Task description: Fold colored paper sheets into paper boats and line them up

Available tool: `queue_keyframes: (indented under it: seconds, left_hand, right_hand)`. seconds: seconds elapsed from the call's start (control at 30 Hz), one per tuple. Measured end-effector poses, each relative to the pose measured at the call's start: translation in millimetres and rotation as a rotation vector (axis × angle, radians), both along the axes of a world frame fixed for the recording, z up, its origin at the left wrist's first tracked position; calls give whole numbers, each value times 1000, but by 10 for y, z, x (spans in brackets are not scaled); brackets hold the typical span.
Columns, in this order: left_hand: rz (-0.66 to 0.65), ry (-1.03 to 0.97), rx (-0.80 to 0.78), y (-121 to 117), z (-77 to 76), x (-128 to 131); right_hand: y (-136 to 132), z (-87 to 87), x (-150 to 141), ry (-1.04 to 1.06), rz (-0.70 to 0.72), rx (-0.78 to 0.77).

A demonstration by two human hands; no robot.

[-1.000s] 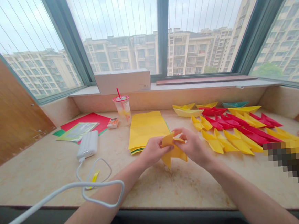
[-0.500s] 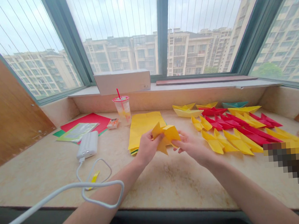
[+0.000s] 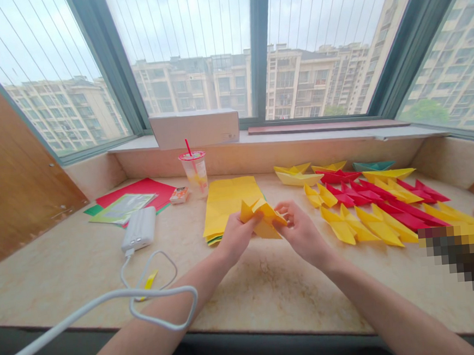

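Pinching folded yellow paper (image 3: 269, 214) in left hand (image 3: 237, 236) by one side, in right hand (image 3: 302, 228) by other. Holding it above table (image 3: 270, 289), near yellow-topped paper stack (image 3: 230, 200), left of paper boats (image 3: 298, 178) and yellow paper figures (image 3: 382, 223).

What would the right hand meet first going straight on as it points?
The folded yellow paper, which the right hand holds; beyond that, probably the yellow-topped paper stack, though depth is unclear.

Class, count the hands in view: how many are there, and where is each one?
2. The left hand holds the left side of the folded yellow paper; the right hand holds its right side. The pixelated patch could hide more.
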State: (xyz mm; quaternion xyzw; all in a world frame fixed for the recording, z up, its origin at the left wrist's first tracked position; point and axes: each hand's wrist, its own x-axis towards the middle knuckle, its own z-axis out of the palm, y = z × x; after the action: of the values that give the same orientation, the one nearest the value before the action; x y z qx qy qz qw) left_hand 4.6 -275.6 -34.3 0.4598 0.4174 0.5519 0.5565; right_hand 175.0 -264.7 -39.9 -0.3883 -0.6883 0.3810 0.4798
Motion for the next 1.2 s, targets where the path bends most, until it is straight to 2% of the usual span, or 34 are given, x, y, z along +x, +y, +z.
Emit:
queue_keyframes:
  seconds: [0.23, 0.47, 0.7, 0.83, 1.0, 1.2]
  left_hand:
    - [59, -50, -24, -3, -4, 8]
    - [29, -62, -26, 7, -51, 29]
    - [-139, -31, 9, -27, -30, 4]
    - [-46, 48, 25, -18, -24, 4]
    - [113, 24, 37, 34, -43, -14]
    - [64, -101, 43, 29, -35, 8]
  right_hand:
    - [-83, 68, -35, -80, 105, 90]
    - [-57, 14, -46, -123, 59, 142]
    - [-41, 9, -18, -156, 40, 195]
    - [-34, -2, -9, -174, 45, 246]
    - [-88, 0, -46, -180, 57, 268]
    - [-90, -5, -77, -156, 70, 225]
